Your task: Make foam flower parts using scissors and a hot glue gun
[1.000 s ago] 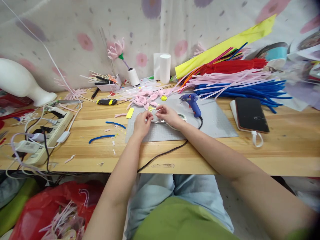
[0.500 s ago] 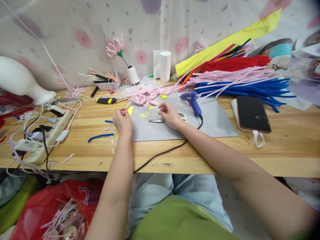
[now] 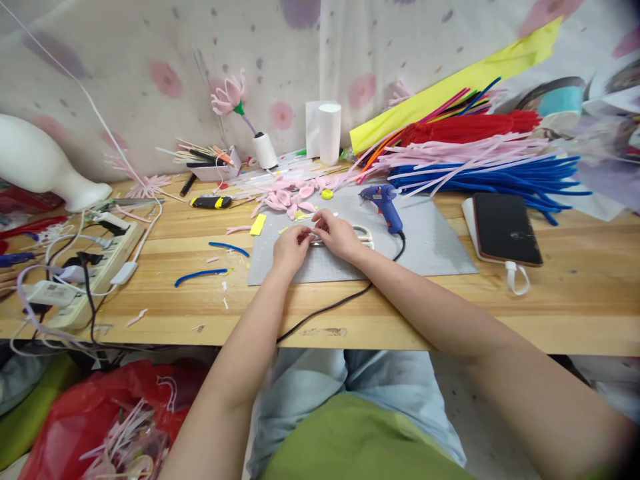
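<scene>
- My left hand (image 3: 290,248) and my right hand (image 3: 339,235) meet over the grey cutting mat (image 3: 430,243), fingertips almost touching above its left half.
- Both hands pinch something small and pale between thumb and fingers; it is too small and too hidden for me to say what it is, so I cannot tell just what each grip closes on.
- Right under my fingers lie the scissors (image 3: 361,233), flat on the mat, their white handles showing just past my right hand and touching it or very nearly so.
- The blue glue gun (image 3: 385,204) lies on the mat just beyond my right hand, its black cord (image 3: 330,307) running back over the table edge towards me.
- A heap of pink petal shapes (image 3: 290,193) sits at the far left corner of the mat, with a small yellow disc (image 3: 327,194) beside it.
- A yellow strip (image 3: 259,225) lies on the wooden table (image 3: 575,300) just left of the mat, near my left hand.
- Further left, two bent blue pipe cleaner pieces (image 3: 200,273) rest on the wood, well apart from my hands.
- A power strip (image 3: 95,267) with white cables sits at the far left of the table.
- A dark phone (image 3: 506,228) lies to the right of the mat, and bundles of blue, pink and red pipe cleaners (image 3: 480,163) are stacked behind it.
</scene>
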